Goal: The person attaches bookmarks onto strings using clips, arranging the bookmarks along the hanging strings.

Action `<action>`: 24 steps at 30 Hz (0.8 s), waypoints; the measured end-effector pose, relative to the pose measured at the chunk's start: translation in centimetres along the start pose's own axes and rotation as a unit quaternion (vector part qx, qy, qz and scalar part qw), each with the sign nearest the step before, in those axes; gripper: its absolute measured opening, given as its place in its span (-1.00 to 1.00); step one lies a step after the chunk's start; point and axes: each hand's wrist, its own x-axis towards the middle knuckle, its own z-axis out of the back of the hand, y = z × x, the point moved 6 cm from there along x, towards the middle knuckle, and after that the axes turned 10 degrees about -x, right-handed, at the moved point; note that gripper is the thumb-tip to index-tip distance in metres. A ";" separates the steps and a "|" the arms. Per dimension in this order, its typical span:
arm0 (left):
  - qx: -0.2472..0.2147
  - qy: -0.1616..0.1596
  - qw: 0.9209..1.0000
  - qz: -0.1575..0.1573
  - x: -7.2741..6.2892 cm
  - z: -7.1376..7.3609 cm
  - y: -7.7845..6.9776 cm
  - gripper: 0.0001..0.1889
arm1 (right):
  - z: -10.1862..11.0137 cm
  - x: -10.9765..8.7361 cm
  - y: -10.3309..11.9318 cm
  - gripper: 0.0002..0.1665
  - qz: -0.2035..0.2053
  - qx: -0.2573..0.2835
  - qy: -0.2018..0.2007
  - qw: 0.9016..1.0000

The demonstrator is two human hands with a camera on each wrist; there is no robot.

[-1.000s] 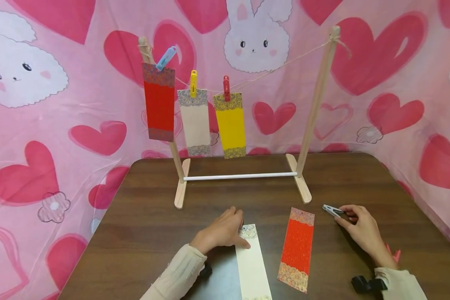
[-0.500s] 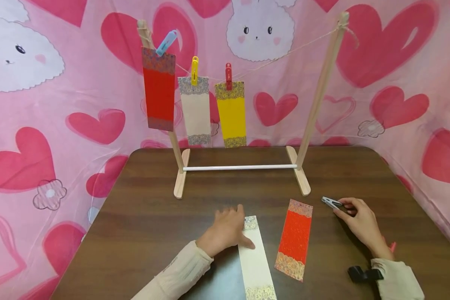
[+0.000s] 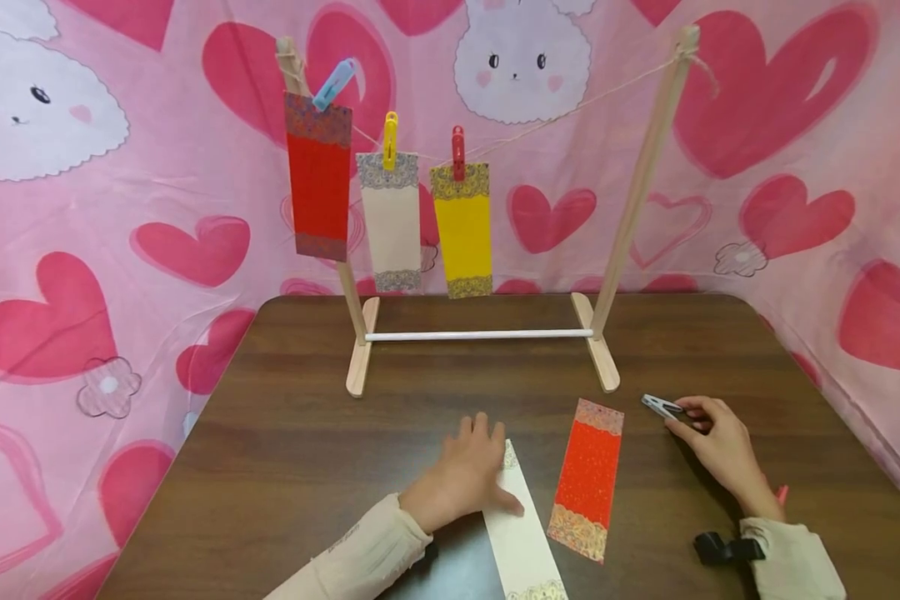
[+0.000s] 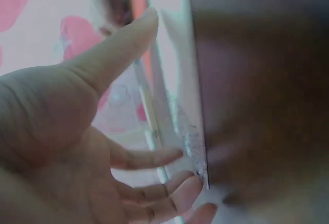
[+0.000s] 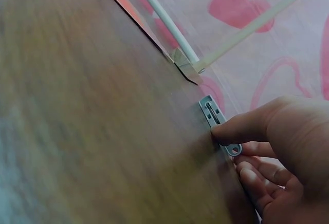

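In the head view my left hand [image 3: 465, 475] lies over the upper left part of a cream paper card [image 3: 525, 542] with lacy patterned ends. Its fingers are spread and its thumb lies across the card's face. The left wrist view has the thumb and fingers of the left hand [image 4: 118, 126] apart, beside the standing-out edge of the card [image 4: 177, 75]. My right hand [image 3: 723, 450] pinches a grey-blue clothespin [image 3: 660, 406] between thumb and fingers, just above the table. In the right wrist view the clothespin [image 5: 213, 113] points toward the rack.
A red card [image 3: 588, 479] lies between the hands. Behind stands a wooden rack [image 3: 641, 192] with a string [image 3: 570, 112]. From it hang red [image 3: 318, 187], white [image 3: 392, 233] and yellow [image 3: 465, 242] cards on clothespins. A red item [image 3: 782, 493] sits partly hidden by the right wrist.
My left hand has slid a little to the right, and the cream card has shifted and turned with it. The right hand keeps its hold on the clothespin. The head view has tilted downward.
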 end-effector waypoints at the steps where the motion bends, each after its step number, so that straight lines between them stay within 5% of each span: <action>1: 0.011 -0.001 1.000 0.004 -0.1 -0.2 -0.3 -0.01 | 0.1 0.0 0.1 -0.66 0.000 0.001 -0.001 1.000; 6: 0.004 -0.006 1.000 0.028 -0.1 -0.7 -0.6 -0.01 | 0.3 0.1 0.0 -0.66 0.006 -0.001 -0.005 1.000; 14: -0.093 0.025 0.995 -0.008 0.0 0.1 0.1 -0.13 | -0.2 0.0 -0.2 -0.66 0.010 0.000 -0.002 1.000; 20: -0.241 0.064 0.967 -0.046 -0.2 2.8 0.5 -0.46 | -0.1 -0.1 0.0 -0.67 0.010 0.006 -0.004 1.000; 24: -0.300 0.046 0.949 -0.084 -0.1 5.1 1.1 -0.55 | 0.3 -0.1 0.1 -0.66 0.009 0.006 -0.008 1.000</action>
